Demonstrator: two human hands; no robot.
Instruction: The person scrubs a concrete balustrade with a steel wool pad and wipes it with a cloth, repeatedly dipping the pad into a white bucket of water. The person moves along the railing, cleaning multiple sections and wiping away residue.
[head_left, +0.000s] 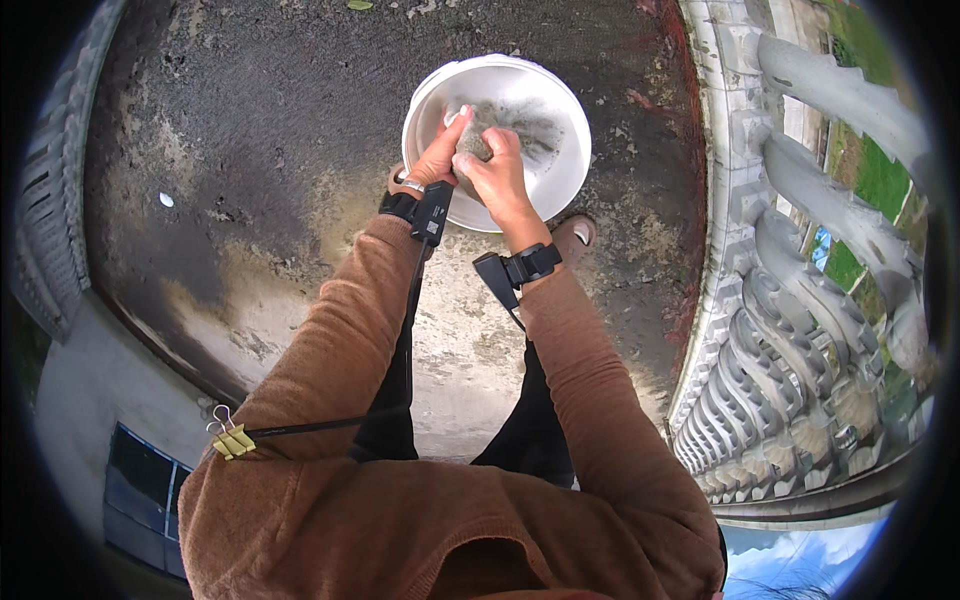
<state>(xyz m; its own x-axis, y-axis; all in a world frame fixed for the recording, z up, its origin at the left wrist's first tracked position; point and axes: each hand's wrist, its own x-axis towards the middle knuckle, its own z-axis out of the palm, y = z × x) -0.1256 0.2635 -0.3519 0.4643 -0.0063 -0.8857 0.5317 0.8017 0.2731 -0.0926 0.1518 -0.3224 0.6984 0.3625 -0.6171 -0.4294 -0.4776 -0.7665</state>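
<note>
A white plastic bucket stands on the ground between and just ahead of the feet, with grey, foamy-looking matter inside. Over its opening, my left hand holds a greyish wet item, perhaps a cloth or something shoe-like; its kind is unclear. My right hand grips the same item from the right, fingers curled. Both wrists carry black straps with small black devices, and a bracelet sits on the left wrist.
Stained concrete floor surrounds the bucket. A balustrade with twisted pale balusters runs along the right, and another railing stands at far left. A small white object lies on the floor. A black cable runs along the left arm.
</note>
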